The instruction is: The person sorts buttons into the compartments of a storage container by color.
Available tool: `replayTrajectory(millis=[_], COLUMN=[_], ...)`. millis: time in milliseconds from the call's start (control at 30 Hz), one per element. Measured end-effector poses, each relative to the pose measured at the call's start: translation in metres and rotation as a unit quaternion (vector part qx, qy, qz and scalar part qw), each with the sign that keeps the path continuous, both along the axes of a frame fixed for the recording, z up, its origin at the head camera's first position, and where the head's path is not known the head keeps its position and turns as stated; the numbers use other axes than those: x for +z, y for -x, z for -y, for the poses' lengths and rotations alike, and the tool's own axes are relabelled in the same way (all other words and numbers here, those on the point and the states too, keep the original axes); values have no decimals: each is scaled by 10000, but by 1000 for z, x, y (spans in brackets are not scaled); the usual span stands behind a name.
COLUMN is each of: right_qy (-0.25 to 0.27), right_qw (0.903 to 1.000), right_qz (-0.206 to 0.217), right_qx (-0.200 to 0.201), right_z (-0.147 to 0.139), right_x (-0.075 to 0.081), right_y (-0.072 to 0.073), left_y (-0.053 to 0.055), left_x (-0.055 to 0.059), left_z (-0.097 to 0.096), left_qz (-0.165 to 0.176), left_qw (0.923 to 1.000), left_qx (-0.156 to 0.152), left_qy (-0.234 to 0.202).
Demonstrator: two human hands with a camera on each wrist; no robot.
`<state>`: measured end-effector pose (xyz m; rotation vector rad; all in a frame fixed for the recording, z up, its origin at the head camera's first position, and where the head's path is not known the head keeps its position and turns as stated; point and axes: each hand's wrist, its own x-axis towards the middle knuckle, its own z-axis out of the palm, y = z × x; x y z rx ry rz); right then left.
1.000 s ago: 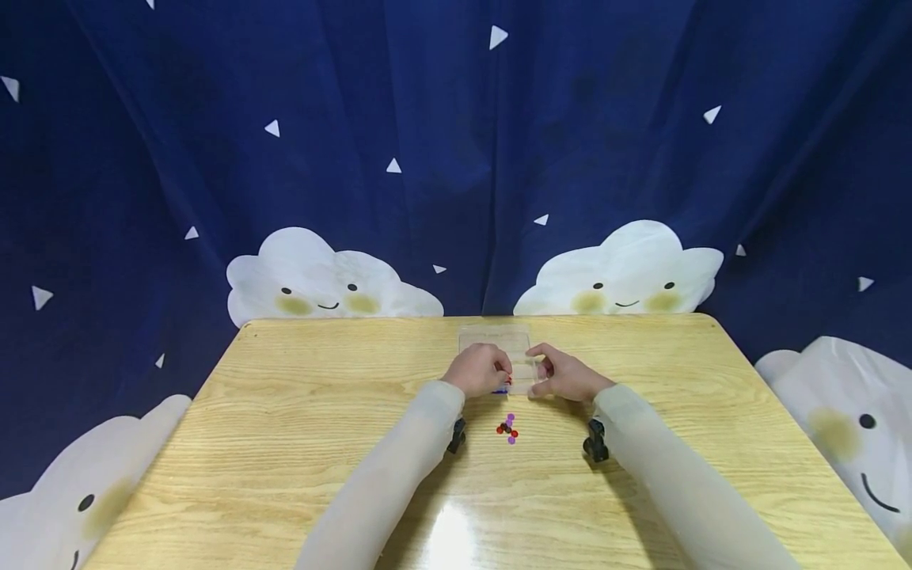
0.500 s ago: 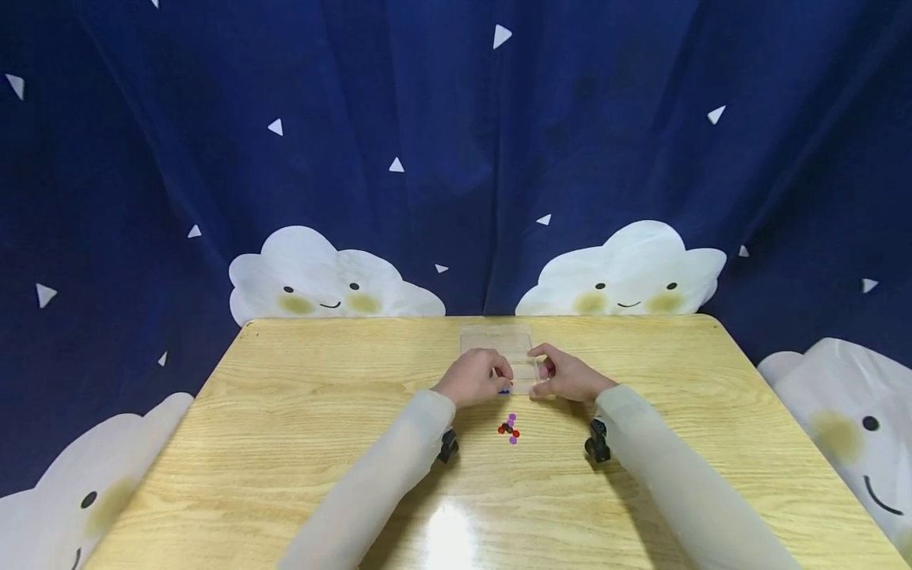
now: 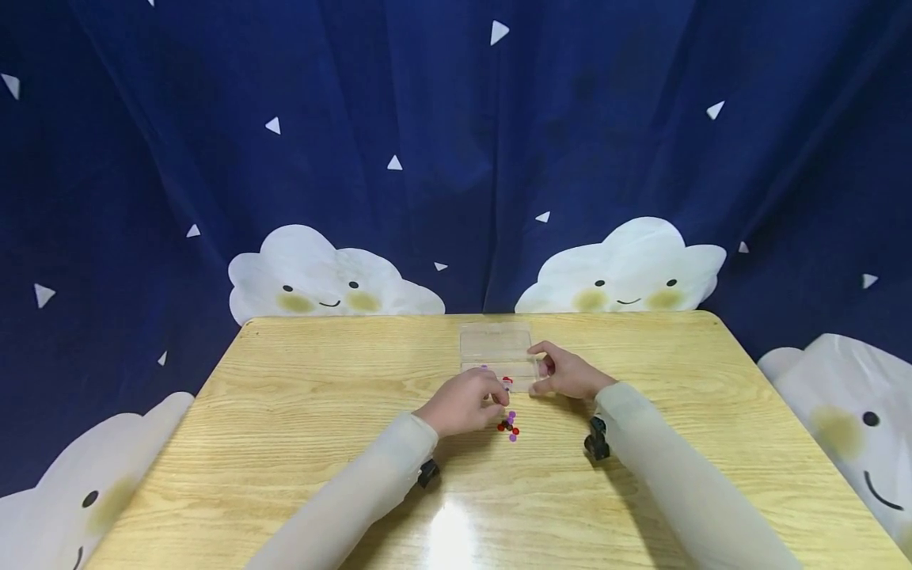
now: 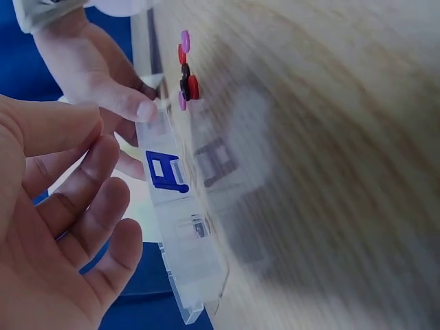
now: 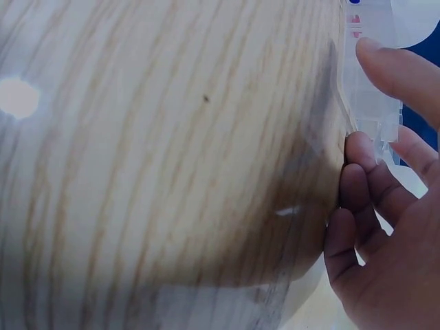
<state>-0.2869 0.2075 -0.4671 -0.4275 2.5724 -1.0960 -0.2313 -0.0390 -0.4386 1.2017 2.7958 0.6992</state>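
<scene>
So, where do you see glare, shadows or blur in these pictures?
Head view: a white glare patch low on the table, a soft shadow beside the right sleeve; left wrist view: wood grain looks soft and smeared, with the box and its blue piece faintly mirrored; right wrist view: round glare at left, dark shadow beside the right hand.

A deep blue curtain [image 3: 321, 119] scattered with white triangles [image 3: 499, 32] hangs in folds across the far side and both flanks. Smiling white clouds [image 3: 321, 273] line its lower part left and right, probably printed, though the view is too coarse to be sure. A wood-grain table [image 3: 299, 412] carries a bright glare [image 3: 451, 538] on its near part.
</scene>
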Motion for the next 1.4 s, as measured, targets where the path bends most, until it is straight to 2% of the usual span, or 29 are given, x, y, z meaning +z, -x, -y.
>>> replayTrajectory(millis=[433,633,933,1400], right_qy=[111,168,214,174], right_qw=[9999,9999,9998,9998], right_qz=[21,-15,17,17], right_qx=[4,1,57,44], right_z=[-1,-2,-2,0], right_x=[3,2,3,4], right_y=[-2,-2,-3,-3], left_y=[-7,-11,-12,-15], left_x=[-12,-15,-22,-21], left_z=[-4,-8,-13,-17], left_qz=[79,-257,-840,-1054], left_qw=[9997,9982,9916,9863], left_qx=[-121,-238,-544,-684], left_qy=[201,485,818,1065])
